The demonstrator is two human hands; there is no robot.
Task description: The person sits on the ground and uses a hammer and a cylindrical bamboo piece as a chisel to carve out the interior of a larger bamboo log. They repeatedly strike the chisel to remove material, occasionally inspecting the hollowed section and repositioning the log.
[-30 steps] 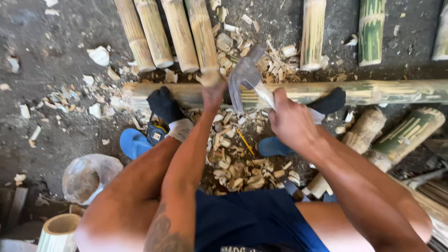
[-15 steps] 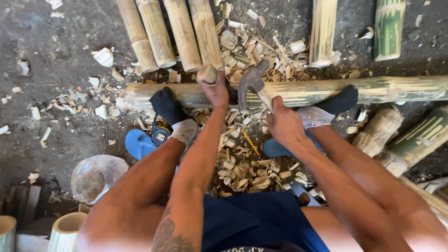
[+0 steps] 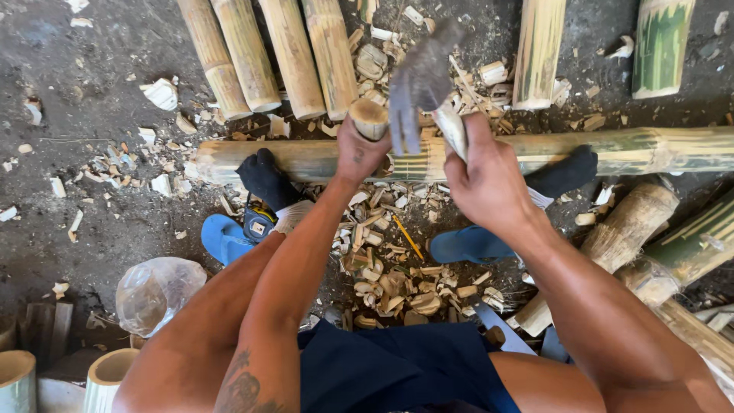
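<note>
Fingers of the right hand (image 3: pixel 489 180) are wrapped tight around the pale wooden handle of a grey-bladed chopping knife (image 3: pixel 420 80), whose broad, motion-blurred blade stands above the work. The left hand (image 3: pixel 359 149) is closed around a short round wooden peg (image 3: pixel 369 118), holding it upright against the top of the long green-and-yellow bamboo pole (image 3: pixel 627 149) that lies crosswise on the ground.

The knife looks heavy at the blade end and stiff, so a full-fisted hold low on the handle, as here, seems the sound place to grip; the smooth handle could slip in a sweaty palm. The peg appears light, hard and dry, easily pinched near its upper end, though fingers there sit close under the blade. The pole is likely rigid, fairly weighty and slick-skinned, prone to rolling; two black-socked feet (image 3: pixel 264 180) press on it from the near side and appear to steady it.

Around the pole lie pale bamboo chips (image 3: pixel 382 283), and blue sandals (image 3: pixel 225 237) sit just beside the feet. Four cut yellow bamboo lengths (image 3: pixel 267 57) lean in from above, further split pieces lie to the right, and a crumpled clear plastic bag (image 3: pixel 157 291) rests on the dark dirt floor (image 3: pixel 76 153) to the left.
</note>
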